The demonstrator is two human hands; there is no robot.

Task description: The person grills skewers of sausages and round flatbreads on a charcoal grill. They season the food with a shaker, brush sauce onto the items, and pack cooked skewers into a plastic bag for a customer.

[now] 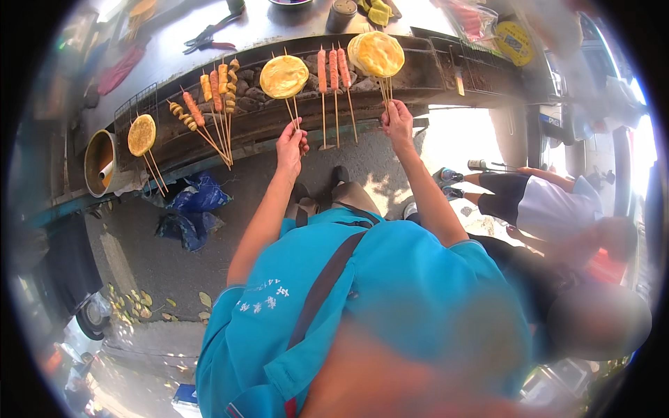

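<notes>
My left hand (292, 145) is closed on the bamboo sticks of a round flatbread (284, 77), which lies over the charcoal grill (251, 107). My right hand (398, 124) grips the sticks under round flatbreads (377, 54) that overlap one another above the grill. Between the two breads lie three pink sausage skewers (333, 70), their sticks pointing towards me. Left of my left hand, more sausage skewers (215, 90) and spiral-cut skewers (231, 86) rest on the grill with their stick ends close together. A browned flatbread on sticks (142, 135) lies at the grill's left end.
Pliers (209, 37), a dark canister (342, 15) and a yellow cloth (380, 11) sit on the metal counter behind the grill. A bucket (101, 163) stands at the left end. Blue bags (193, 198) lie on the ground below. People (549, 204) are close on the right.
</notes>
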